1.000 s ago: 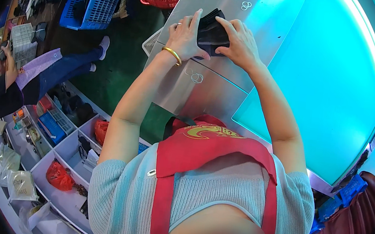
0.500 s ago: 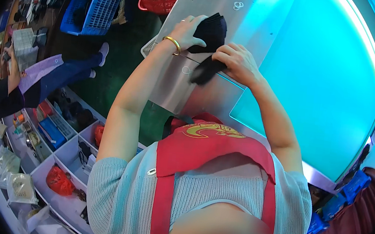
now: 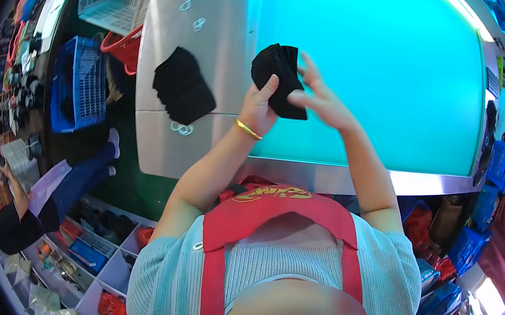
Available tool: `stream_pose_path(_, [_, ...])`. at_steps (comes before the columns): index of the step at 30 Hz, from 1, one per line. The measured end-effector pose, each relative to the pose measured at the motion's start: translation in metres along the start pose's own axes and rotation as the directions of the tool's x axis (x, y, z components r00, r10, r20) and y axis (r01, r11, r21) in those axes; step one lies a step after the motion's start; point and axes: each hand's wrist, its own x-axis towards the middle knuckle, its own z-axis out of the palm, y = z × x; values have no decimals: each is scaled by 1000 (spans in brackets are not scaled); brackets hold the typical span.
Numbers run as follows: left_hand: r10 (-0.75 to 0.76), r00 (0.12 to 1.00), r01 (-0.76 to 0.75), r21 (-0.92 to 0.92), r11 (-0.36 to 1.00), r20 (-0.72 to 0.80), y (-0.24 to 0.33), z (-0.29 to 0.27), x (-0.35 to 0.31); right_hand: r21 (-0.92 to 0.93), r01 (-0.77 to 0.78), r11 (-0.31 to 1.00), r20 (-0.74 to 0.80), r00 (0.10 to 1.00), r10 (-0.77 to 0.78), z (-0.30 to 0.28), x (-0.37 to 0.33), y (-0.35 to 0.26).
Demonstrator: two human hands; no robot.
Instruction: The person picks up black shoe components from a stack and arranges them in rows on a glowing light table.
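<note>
Smooth, glowing turquoise panel (image 3: 385,122) now backs a fanned, matte-black, cloth-like stack (image 3: 283,74). Left hand (image 3: 260,109) pinches it; right hand (image 3: 327,102) spreads beside.

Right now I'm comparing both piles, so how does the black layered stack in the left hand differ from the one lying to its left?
The held black layered stack is gripped by the left hand; the other black layered stack lies untouched on the silver metal tabletop. The held stack appears against the glowing turquoise panel, the other stack beside white loops. Both are black, with stepped edges.
</note>
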Motion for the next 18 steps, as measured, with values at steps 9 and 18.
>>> stream_pose_path(9, [-3, 724, -504, 527, -684, 690, -62, 68, 90, -833, 181, 523, 165, 983, -78, -151, 0, 69])
stream_pose_path(18, [-26, 845, -392, 586, -709, 534, -74, 47, 170, -634, 167, 755, -89, 954, -286, -174, 60, 124])
